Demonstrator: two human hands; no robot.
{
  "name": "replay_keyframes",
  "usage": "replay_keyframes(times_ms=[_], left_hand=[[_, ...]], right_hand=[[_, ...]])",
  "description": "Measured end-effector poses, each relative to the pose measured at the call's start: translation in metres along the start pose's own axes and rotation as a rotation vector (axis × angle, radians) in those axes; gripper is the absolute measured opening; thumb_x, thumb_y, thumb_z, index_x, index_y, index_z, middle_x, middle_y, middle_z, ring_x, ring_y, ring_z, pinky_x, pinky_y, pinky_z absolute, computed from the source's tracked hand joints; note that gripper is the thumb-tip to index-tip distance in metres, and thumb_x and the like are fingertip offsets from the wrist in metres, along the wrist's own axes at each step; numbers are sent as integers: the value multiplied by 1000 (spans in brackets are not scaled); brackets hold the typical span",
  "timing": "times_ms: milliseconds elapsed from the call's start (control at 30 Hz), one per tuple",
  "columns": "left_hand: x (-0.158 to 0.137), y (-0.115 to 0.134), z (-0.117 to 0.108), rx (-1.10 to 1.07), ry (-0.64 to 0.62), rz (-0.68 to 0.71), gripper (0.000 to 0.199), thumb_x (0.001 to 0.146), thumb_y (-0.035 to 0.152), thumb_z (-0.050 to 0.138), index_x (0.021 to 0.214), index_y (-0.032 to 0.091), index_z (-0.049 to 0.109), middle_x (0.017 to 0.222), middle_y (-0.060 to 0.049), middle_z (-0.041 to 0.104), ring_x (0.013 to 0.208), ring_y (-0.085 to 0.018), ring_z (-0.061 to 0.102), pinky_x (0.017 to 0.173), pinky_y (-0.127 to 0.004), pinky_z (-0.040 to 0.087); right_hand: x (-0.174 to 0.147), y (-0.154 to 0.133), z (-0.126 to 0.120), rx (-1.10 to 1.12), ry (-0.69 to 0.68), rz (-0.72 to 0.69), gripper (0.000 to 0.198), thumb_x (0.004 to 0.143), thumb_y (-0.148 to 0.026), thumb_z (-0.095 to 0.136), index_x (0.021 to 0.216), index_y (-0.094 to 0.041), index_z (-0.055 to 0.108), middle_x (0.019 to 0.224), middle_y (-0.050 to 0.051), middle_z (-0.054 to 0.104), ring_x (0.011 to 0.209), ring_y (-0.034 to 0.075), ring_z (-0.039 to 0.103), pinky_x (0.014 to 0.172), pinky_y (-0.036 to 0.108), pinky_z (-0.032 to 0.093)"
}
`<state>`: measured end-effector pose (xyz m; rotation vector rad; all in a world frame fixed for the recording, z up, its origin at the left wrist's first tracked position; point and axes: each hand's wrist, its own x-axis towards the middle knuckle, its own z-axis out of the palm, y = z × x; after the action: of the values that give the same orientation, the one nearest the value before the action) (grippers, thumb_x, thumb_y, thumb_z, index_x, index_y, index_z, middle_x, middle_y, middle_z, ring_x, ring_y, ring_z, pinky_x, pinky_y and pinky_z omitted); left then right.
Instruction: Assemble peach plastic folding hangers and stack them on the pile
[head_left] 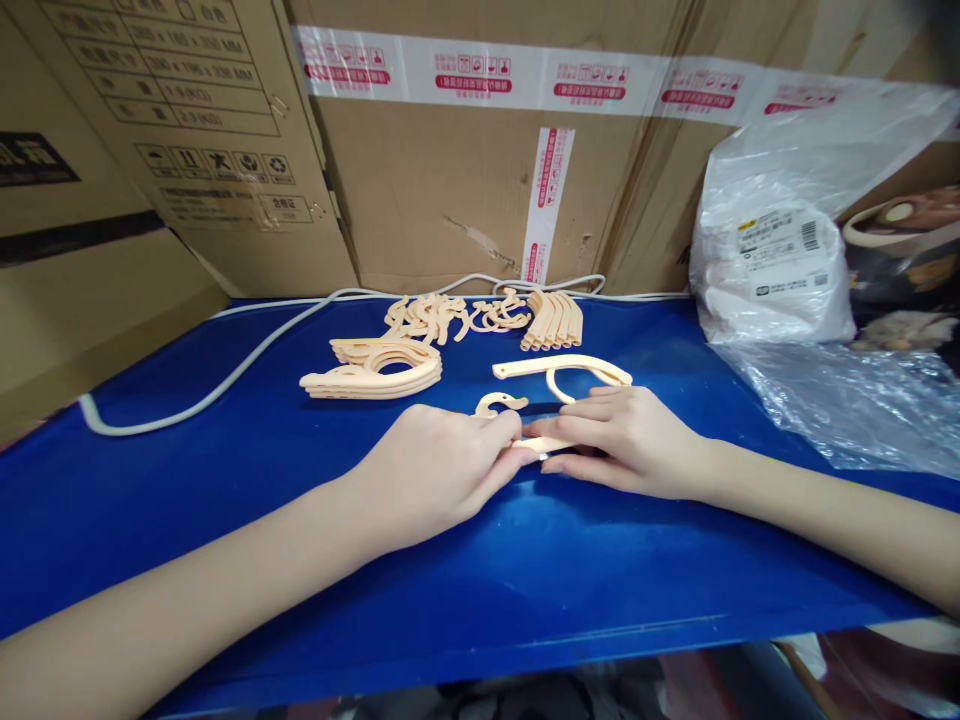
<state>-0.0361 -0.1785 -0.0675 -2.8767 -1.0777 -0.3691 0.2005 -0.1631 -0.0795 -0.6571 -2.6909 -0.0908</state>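
Near the middle of the blue worktop [480, 600], the left hand [480, 450] and right hand [581, 440] both pinch a cream plastic hanger arm [553, 443] between thumb and fingers. From that piece, a hanger hook [495, 402] pokes out just beyond the left hand at ten o'clock; its lower end is hidden. At twelve lies a loose curved arm [551, 365]. A stack of folded hangers [367, 382] sits at ten, a row of nested arms [556, 318] farther at twelve, jumbled hooks [429, 318] toward eleven, and a taped carton [465, 190] behind.
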Motion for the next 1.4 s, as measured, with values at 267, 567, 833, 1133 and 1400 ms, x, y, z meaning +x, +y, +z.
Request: replay_keyframes(times_ms=[267,567,833,1133,1400], left_hand=[[1,-4,-6,-6,-76,-72,31,102,36,37,85,19,58,64,0,66,56,-18,63,50,-26,27],[3,-4,-10,-12,-138,-128,29,101,37,38,91,18,57,66,0,67,56,-18,62,51,-26,27],[0,-8,-5,-11,-28,-66,31,100,35,37,82,19,56,60,1,62,52,-16,59,49,-26,24],[-4,-7,-2,-118,-14,51,10,84,30,53,83,20,55,63,3,56,55,-14,52,51,-26,26],[0,-10,-7,-142,-79,200,17,68,7,48,79,20,46,80,-2,58,79,-20,48,61,-30,35]], right_hand=[[1,6,-9,-160,189,18,26,98,-32,47,99,-17,69,84,8,70,79,20,59,72,35,39],[1,21,-9,-80,229,192,25,98,-29,46,93,-20,70,110,10,67,92,22,58,80,40,39],[0,29,-1,33,157,246,26,99,-31,46,99,-21,70,107,8,69,101,23,60,88,41,40],[0,31,2,65,161,303,30,100,-33,45,102,-21,71,101,8,69,95,22,61,85,39,41],[-2,36,4,41,122,293,30,100,-35,44,106,-23,71,99,7,67,93,22,60,83,39,39]])
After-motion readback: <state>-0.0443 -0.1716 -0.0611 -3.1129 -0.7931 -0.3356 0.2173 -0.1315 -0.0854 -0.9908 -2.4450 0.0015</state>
